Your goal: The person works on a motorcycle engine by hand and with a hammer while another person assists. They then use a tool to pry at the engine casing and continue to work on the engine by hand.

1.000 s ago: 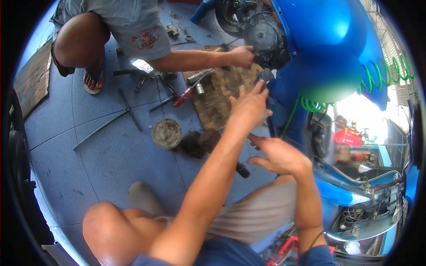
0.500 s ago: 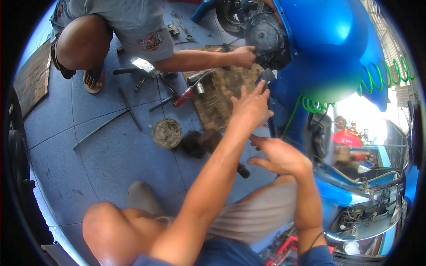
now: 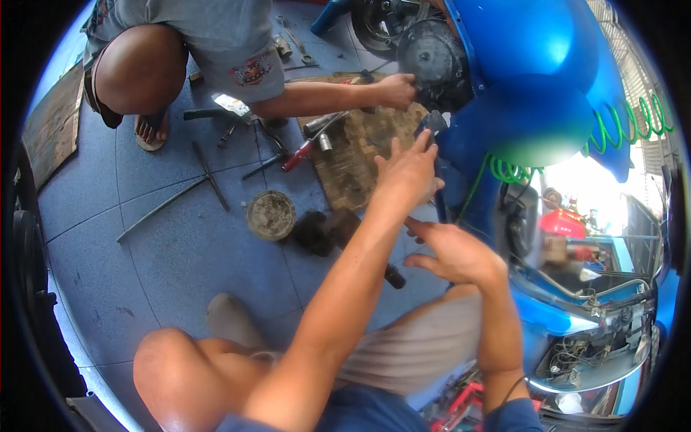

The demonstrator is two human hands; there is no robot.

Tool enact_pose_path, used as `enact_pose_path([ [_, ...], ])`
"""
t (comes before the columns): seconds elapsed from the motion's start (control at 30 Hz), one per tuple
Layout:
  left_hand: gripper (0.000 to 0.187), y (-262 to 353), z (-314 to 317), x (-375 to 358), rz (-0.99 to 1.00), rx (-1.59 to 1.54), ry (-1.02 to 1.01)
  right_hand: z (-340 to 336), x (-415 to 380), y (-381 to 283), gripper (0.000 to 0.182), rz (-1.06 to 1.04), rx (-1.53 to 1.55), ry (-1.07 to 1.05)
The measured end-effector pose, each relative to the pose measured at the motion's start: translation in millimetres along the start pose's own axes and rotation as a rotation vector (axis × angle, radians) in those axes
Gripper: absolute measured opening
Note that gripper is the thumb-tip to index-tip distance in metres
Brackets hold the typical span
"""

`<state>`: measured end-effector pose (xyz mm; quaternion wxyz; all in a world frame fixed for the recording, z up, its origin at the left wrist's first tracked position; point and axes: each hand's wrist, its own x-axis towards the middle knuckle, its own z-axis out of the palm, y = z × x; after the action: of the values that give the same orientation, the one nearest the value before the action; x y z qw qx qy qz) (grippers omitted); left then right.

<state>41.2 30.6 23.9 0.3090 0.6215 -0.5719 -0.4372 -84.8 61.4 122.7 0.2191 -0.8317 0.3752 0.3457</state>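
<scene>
Almost nothing has shifted: our left hand (image 3: pixel 409 173) stays extended, fingers loose, touching the bracket (image 3: pixel 434 121) under the scooter (image 3: pixel 533 79). Our right hand (image 3: pixel 455 252) hovers released, grasping nothing.

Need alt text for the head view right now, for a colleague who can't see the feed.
The person's left hand reaches toward a small metal part on a blue scooter, while the right hand hovers open below it. A co-worker's hand touches the scooter's engine cover; tools lie on the blue floor.
</scene>
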Motion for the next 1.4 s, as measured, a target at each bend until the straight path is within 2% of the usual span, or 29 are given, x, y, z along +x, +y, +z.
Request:
enact_pose_path([
  [1.4, 0.075, -1.1, 2.7, 0.6, -0.009, 0.006, 0.010, -0.1, -0.3, -0.4, 0.076, -0.025, 0.029, 0.008],
])
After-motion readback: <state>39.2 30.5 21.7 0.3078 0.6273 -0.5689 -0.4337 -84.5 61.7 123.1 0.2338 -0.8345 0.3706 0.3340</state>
